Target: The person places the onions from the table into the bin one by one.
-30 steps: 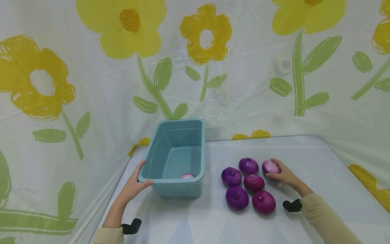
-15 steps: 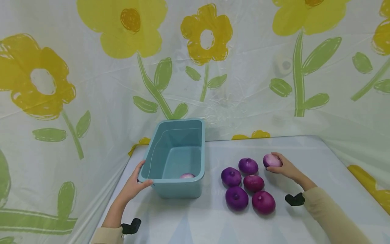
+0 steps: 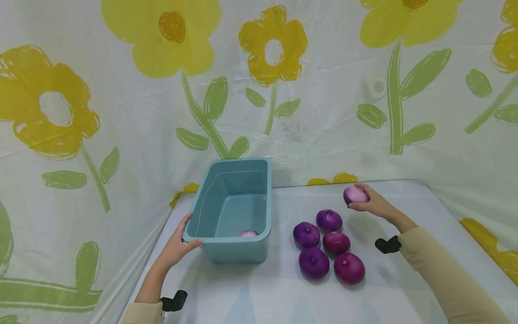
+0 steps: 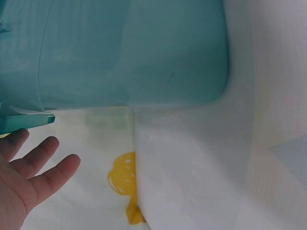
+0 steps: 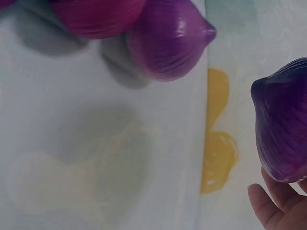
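Note:
In the head view my right hand (image 3: 375,202) holds a red onion (image 3: 356,195), pale on top and dark purple at the side, raised above the table behind the other onions. The right wrist view shows the fingers (image 5: 266,205) under that onion (image 5: 285,124). My left hand (image 3: 174,247) grips the near left corner of a blue plastic bin (image 3: 236,253), thumb at the front rim and fingers along the left side. Several fingers (image 4: 55,177) show just below the bin's rim in the left wrist view. Inside the bin sits a pale pink onion (image 3: 248,233), partly hidden by the front wall.
Several purple onions stand in a cluster right of the bin, among them a rear onion (image 3: 329,220) and a front right onion (image 3: 350,268). They rest on a white table (image 3: 275,292). A flower-printed sheet (image 3: 323,112) hangs behind and at the sides.
My right hand has lifted the pale-topped onion off the table, moving it up and back, away from the cluster. The left hand and the bin stay where they were.

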`<control>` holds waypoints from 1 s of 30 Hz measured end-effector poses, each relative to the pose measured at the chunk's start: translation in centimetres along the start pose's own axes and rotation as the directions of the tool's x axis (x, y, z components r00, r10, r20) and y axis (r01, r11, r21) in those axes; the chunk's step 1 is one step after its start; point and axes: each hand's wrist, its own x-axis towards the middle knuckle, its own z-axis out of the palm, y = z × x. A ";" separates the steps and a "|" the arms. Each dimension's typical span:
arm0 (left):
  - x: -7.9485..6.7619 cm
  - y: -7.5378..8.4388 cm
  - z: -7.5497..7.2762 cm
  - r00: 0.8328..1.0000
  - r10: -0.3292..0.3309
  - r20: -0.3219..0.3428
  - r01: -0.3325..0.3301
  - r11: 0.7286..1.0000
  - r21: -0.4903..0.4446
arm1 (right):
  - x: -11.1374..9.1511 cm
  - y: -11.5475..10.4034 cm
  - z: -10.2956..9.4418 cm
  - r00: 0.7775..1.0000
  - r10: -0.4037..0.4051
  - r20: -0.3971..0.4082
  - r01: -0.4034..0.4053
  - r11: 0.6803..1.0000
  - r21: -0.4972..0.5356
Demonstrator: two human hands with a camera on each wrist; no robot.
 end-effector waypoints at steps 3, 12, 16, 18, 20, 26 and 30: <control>0.0 0.0 0.0 1.000 -0.003 0.002 0.003 1.000 0.001 | 0.6 -1.1 -0.3 1.000 -0.020 0.009 0.020 1.000 -0.003; 0.1 -0.2 0.0 1.000 0.003 -0.001 -0.003 1.000 0.017 | 2.8 -4.3 -0.5 0.996 -0.081 0.032 0.081 0.997 0.005; 0.2 -0.2 0.0 1.000 0.008 0.000 -0.008 1.000 0.017 | 3.9 -6.1 -0.2 0.996 -0.088 0.030 0.088 0.996 -0.007; 0.1 -0.2 -0.1 1.000 0.006 -0.001 -0.006 1.000 0.017 | 4.4 -7.1 0.0 0.994 -0.102 0.040 0.102 0.995 -0.002; 0.1 -0.2 -0.1 1.000 0.004 -0.005 -0.004 1.000 0.019 | 4.5 -8.8 0.3 0.992 -0.119 0.053 0.118 0.993 0.009; 0.2 -0.1 0.0 1.000 0.006 -0.006 -0.006 1.000 0.020 | 5.6 -12.7 1.4 0.981 -0.179 0.076 0.177 0.984 0.028; 0.2 0.0 0.0 1.000 0.005 -0.003 -0.005 1.000 0.016 | 7.2 -13.7 2.5 0.975 -0.201 0.094 0.199 0.980 0.030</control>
